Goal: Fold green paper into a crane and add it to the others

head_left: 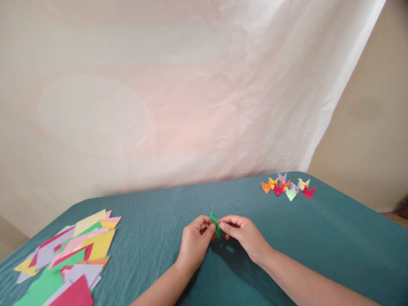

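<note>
Green paper piece point(215, 224): small, folded to a narrow pointed shape, prob. several layers thick. Judging by that: v. light, stiff along the creases but easily crushed, tips would bend w/ any squeeze; not slippery. Best hold = fingertips on the flat faces near the middle, light pinch, off the points.

Nearest, left of the piece & closer in: loose pile of flat coloured sheets point(70, 263) (red, green, yellow, pink, lilac, orange), overlapping on the teal table cover point(153, 212).

Next the piece itself, approx. mid-table, seemingly lifted just off the cover, tilted w/ one tip up. On its left side the left hand point(195, 242), thumb & forefinger pinching it; on its right side the right hand point(244, 236), fingertips closed on it too. Other fingers curled in.

Further, right of & beyond the piece, well apart: cluster of small folded paper birds point(288, 186), mixed colours, close together.

Behind all: creased white cloth point(191, 85) hanging as backdrop; beige wall point(376, 106) far right.
</note>
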Tool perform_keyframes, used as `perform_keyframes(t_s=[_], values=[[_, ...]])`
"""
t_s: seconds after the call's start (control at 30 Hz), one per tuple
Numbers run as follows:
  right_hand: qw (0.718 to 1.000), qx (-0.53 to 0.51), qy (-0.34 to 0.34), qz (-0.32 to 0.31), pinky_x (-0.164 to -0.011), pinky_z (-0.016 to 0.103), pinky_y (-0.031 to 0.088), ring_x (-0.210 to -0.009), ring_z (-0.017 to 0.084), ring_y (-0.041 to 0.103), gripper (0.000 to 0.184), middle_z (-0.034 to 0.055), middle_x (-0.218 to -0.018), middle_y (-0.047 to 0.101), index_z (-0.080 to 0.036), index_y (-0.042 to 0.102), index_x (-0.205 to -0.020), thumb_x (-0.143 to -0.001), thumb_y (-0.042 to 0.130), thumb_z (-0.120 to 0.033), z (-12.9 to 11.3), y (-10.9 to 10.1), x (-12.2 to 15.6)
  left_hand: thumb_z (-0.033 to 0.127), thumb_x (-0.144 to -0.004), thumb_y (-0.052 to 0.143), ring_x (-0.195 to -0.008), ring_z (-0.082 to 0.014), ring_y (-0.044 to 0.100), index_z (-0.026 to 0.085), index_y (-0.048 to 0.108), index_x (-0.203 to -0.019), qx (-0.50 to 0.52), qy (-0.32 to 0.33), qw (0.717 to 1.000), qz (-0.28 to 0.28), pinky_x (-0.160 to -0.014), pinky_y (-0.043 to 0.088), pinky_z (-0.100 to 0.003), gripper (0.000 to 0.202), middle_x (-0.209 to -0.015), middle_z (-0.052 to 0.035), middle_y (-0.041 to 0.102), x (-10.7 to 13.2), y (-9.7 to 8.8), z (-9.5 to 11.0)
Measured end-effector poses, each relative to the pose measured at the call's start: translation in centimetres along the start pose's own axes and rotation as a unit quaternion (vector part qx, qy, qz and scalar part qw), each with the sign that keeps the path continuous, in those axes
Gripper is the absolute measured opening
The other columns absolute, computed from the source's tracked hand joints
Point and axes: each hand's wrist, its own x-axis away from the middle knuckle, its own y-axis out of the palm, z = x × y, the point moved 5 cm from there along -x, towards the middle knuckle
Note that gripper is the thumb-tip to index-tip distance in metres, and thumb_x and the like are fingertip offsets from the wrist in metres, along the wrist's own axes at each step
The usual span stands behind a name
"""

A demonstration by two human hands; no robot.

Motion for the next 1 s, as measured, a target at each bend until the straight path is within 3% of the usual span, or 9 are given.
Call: perform_keyframes(t_s=[0.43, 0.73, 1.0], values=[[0.995, -0.091, 0.033, -0.025, -0.064, 0.027, 0.044, -0.064, 0.014, 0.056, 0.032, 0.0044, -0.075, 0.068, -0.015, 0.071, -0.091, -0.075, 0.069, -0.043, 0.4, 0.1, -0.3, 0.032, -0.086, 0.053, -0.062, -0.0134, 0.058, 0.016, 0.061, -0.081, 0.017, 0.019, 0.999, -0.026, -0.059, 0.046, -0.021, 0.018, -0.070, -0.0001, 0.062, -0.3, -0.1, -0.5], [0.999, 0.023, -0.027, -0.011, -0.058, 0.023, 0.042, -0.062, 0.012, 0.051, 0.025, -0.0015, -0.069, 0.058, -0.017, 0.060, -0.082, -0.079, 0.065, -0.042, -0.7, 0.3, 0.2, 0.028, -0.086, 0.052, -0.063, -0.0133, 0.057, 0.018, 0.060, -0.078, -0.085, 0.063, 0.994, -0.001, -0.060, 0.043, -0.022, 0.015, -0.068, 0.0009, 0.061, 0.4, 0.2, 0.7], [0.994, 0.100, -0.047, 0.023, -0.061, 0.023, 0.040, -0.064, 0.013, 0.051, 0.019, -0.0022, -0.068, 0.057, -0.017, 0.058, -0.078, -0.082, 0.063, -0.035, -1.3, 0.1, 0.5, 0.033, -0.087, 0.051, -0.065, -0.0153, 0.061, 0.016, 0.062, -0.082, -0.004, 0.013, 0.999, -0.038, -0.063, 0.048, -0.024, 0.021, -0.070, -0.0009, 0.063, 0.4, 0.7, 0.1]])
